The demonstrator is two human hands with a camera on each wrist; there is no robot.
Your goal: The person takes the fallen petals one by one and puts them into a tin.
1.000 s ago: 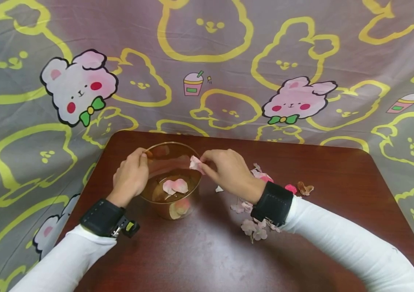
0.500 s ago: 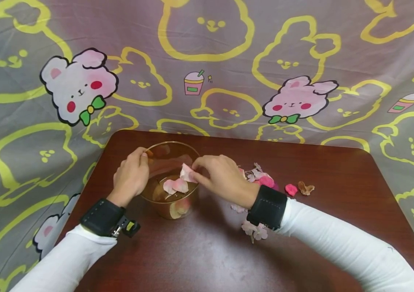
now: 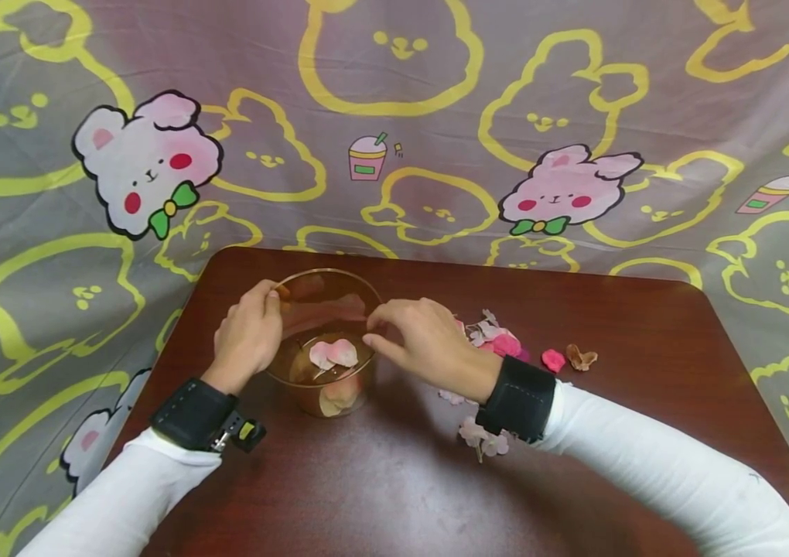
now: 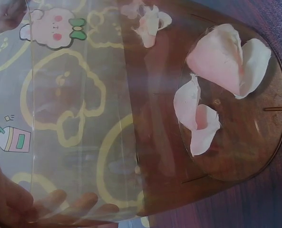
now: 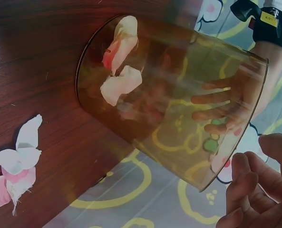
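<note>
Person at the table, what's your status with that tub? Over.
Left hand gripping the tub. Right hand opposite, nothing visibly held. Petals inside. Nothing seen in the way.

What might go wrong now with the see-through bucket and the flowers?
The bucket might tip and spill its petals if the left hand holding it pulls. The right hand could bump it. The right wristband might sweep away nearby flowers on the table.

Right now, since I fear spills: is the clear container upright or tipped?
Upright: the container stands base-down on the table, its rim facing up, petals lying inside it.
</note>
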